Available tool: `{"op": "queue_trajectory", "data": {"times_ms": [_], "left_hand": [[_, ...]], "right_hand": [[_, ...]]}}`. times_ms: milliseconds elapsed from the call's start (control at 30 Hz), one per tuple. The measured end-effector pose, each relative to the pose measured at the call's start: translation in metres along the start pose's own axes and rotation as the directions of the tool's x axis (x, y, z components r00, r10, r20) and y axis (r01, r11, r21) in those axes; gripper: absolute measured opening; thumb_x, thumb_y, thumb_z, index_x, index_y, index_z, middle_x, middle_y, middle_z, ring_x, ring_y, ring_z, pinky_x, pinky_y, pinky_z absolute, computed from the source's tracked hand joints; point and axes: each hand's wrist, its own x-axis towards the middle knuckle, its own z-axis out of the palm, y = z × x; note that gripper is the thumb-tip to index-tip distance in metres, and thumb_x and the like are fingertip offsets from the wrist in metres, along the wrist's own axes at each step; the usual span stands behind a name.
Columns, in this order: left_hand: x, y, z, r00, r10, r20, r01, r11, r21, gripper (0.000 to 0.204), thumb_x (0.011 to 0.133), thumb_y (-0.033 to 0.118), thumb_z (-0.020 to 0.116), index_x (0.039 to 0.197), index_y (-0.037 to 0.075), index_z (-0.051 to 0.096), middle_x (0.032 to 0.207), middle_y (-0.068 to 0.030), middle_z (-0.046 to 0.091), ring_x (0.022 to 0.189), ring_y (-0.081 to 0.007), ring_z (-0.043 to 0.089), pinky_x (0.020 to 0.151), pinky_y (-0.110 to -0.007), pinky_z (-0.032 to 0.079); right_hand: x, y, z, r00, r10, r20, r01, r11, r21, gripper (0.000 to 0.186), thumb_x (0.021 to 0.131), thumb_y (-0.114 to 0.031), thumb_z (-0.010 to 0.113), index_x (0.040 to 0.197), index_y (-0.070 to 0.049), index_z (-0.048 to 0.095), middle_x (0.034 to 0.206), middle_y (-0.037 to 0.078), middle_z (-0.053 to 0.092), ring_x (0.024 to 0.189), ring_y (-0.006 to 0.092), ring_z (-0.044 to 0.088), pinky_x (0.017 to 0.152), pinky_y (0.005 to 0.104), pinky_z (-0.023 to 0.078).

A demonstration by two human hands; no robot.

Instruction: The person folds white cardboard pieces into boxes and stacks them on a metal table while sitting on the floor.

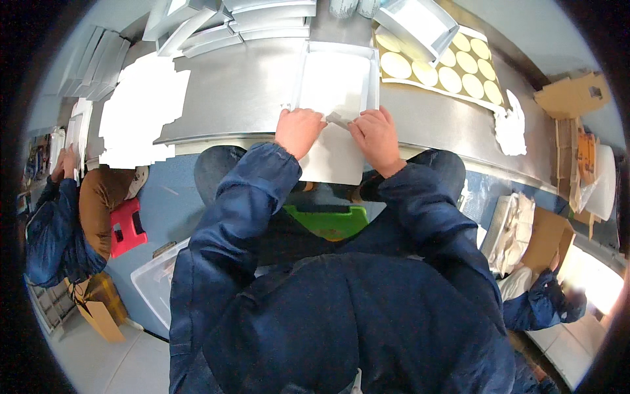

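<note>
A white card box (333,75) lies on the steel table (236,88), with a white panel (328,164) reaching past the front edge over my lap. My left hand (300,131) grips the card at the box's near left corner, fingers curled. My right hand (374,138) grips the same card at the near right, thumb turned inward. Between my hands the card's near edge shows a narrow greyish fold; my fingers partly hide it.
White flat cards (134,108) lie left, stacked boxes (243,26) behind. Right are a sticker sheet (449,79), a tilted box (413,26) and crumpled white paper (508,131). Co-workers (56,236) (545,302) sit either side. A green stool (328,223) is below me.
</note>
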Motion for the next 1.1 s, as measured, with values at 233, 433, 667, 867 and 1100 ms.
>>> {"op": "queue_trajectory", "data": {"times_ms": [233, 433, 667, 867, 1100], "left_hand": [[0.002, -0.010, 0.000, 1.000, -0.006, -0.019, 0.003, 0.988, -0.153, 0.023, 0.088, 0.029, 0.052, 0.082, 0.009, 0.062, 0.078, -0.0078, 0.064, 0.077, -0.0262, 0.064, 0.066, -0.043, 0.046], [0.000, 0.011, -0.005, 1.000, -0.002, 0.016, 0.002, 1.000, -0.012, 0.017, 0.090, 0.021, 0.048, 0.088, 0.009, 0.059, 0.083, -0.0075, 0.062, 0.077, -0.0265, 0.063, 0.071, -0.044, 0.045], [-0.006, 0.002, 0.002, 0.989, 0.141, -0.035, -0.139, 0.989, 0.056, 0.012, 0.084, 0.013, 0.048, 0.088, 0.010, 0.059, 0.081, -0.0060, 0.062, 0.076, -0.0252, 0.063, 0.070, -0.043, 0.044], [-0.010, 0.026, 0.012, 0.995, -0.001, -0.100, 0.021, 0.980, 0.200, 0.011, 0.081, 0.015, 0.050, 0.079, 0.011, 0.060, 0.076, -0.0060, 0.063, 0.074, -0.0234, 0.063, 0.065, -0.040, 0.045], [-0.001, 0.008, -0.001, 0.992, -0.004, 0.124, 0.002, 1.000, 0.018, 0.018, 0.087, 0.021, 0.049, 0.081, 0.010, 0.062, 0.076, -0.0087, 0.065, 0.071, -0.0257, 0.064, 0.065, -0.042, 0.044]], "right_hand": [[0.000, 0.003, -0.005, 0.976, -0.147, 0.163, 0.180, 0.960, -0.213, 0.015, 0.078, -0.021, 0.060, 0.069, -0.009, 0.061, 0.074, 0.004, 0.060, 0.086, 0.0210, 0.056, 0.096, 0.0482, 0.036], [0.006, -0.001, 0.002, 0.977, -0.146, 0.155, 0.186, 0.939, -0.290, 0.012, 0.078, -0.020, 0.061, 0.072, -0.009, 0.061, 0.075, 0.003, 0.058, 0.088, 0.0193, 0.056, 0.096, 0.0458, 0.036], [0.002, 0.001, 0.007, 0.983, -0.138, 0.119, 0.163, 0.956, -0.244, 0.009, 0.076, -0.018, 0.062, 0.072, -0.010, 0.060, 0.074, 0.003, 0.057, 0.087, 0.0197, 0.055, 0.097, 0.0462, 0.036], [-0.004, -0.010, 0.015, 0.984, -0.138, 0.116, 0.164, 0.951, -0.261, 0.011, 0.078, -0.018, 0.059, 0.070, -0.010, 0.061, 0.072, 0.002, 0.058, 0.086, 0.0201, 0.056, 0.097, 0.0541, 0.033], [-0.002, -0.002, 0.012, 0.975, -0.207, 0.078, 0.219, 0.953, -0.208, 0.010, 0.078, -0.020, 0.060, 0.073, -0.012, 0.060, 0.072, 0.001, 0.057, 0.084, 0.0194, 0.055, 0.099, 0.0554, 0.031]]}}
